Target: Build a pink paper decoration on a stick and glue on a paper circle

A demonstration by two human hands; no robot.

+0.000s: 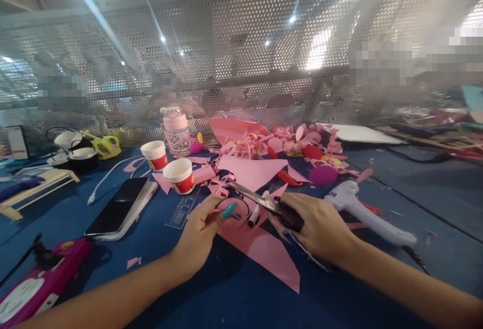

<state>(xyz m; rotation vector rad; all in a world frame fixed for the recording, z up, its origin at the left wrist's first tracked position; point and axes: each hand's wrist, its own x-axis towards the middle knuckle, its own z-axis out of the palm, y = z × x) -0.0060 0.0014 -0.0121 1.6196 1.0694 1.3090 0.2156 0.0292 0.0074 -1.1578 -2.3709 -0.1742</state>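
Observation:
My left hand (pixel 202 236) pinches a sheet of pink paper (pixel 264 253) that bears a dark curved line near the thumb. The thumb has a long teal nail. My right hand (pixel 313 223) is wrapped round the dark handles of a pair of scissors (pixel 260 200), whose metal blades point up and left over the paper. Beneath my right hand lies a dark blue item (pixel 302 251), partly hidden. Close to the blades are a white marker (pixel 254 216) and pink offcuts (pixel 252 168).
Two paper cups (pixel 179 175) and a phone (pixel 121 206) stand and lie at left, near a magenta power strip (pixel 68 268). Paper scraps are heaped behind, before a perforated metal screen (pixel 264 57). A white glue gun (pixel 372 213) lies at right, beside its cord.

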